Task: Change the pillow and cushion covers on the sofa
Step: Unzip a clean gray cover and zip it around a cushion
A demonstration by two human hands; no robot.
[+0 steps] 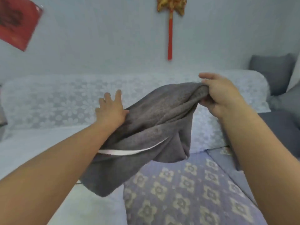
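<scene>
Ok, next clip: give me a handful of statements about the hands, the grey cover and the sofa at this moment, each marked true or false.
1. The right hand pinches a bunched corner of the grey cover. True.
2. The left hand is curled into a fist around the cover. False: its fingers are spread, and the hand lies against the cover's edge.
3. The grey cover lies flat on the sofa seat. False: it hangs in the air between the two hands.
4. A patterned cushion lies on the sofa below the cover. True.
5. A red tassel ornament hangs on the wall. True.
6. No other cushions are in view. False: grey cushions sit at the right end.
</scene>
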